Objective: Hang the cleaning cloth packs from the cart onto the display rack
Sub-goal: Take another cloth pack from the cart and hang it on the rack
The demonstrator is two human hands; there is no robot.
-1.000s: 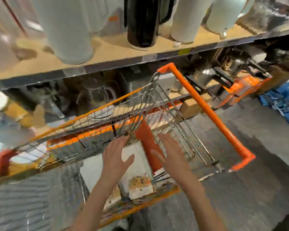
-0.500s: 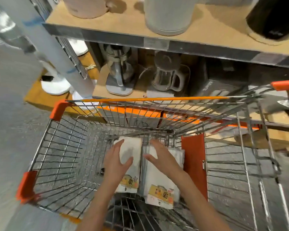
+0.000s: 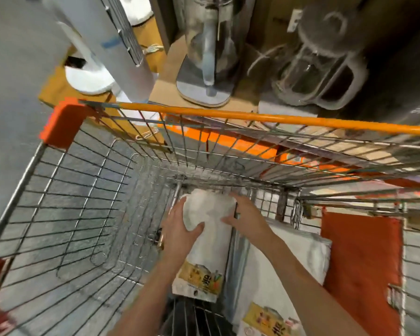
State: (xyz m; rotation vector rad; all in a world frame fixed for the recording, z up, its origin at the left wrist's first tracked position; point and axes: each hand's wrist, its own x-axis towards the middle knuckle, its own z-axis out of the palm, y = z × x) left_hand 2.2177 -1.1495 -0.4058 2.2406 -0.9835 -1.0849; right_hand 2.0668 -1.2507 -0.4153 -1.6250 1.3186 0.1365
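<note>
Both hands have slid up the pack since half a second ago, and the view has tipped further down into the cart [image 3: 66, 180]. Left hand [image 3: 180, 229] now wraps the upper left edge of the white cleaning cloth pack [image 3: 207, 241], thumb hooked across its face; right hand [image 3: 247, 220] clamps the opposite edge, fingers laid flat along the top corner. So that is a two-handed grip on one pack, both hands closing on it.

And where is that pack? Down in the cart's basket, near the back wall of wire, lying lengthways toward the camera. A second cloth pack [image 3: 289, 270] lies just beside it to the right, against an orange panel [image 3: 361, 267].

This reads as the pick-up step, right at the start of a hang: nothing lifted clear yet by the look of it. Next move, I'd say, is a straight lift out past the orange rim [image 3: 252, 116], then a turn to find the display rack, which is not in view here. The hanging hole or hook tab on the pack can't be made out, so the person may need to turn the pack to find it.

Writing? A yellow label [image 3: 201, 277] sits at the pack's near end with bold dark characters, too blurred to read. Same label on the neighbour. No brand legible on the glass jugs [image 3: 318, 69] on the shelf beyond.
</note>
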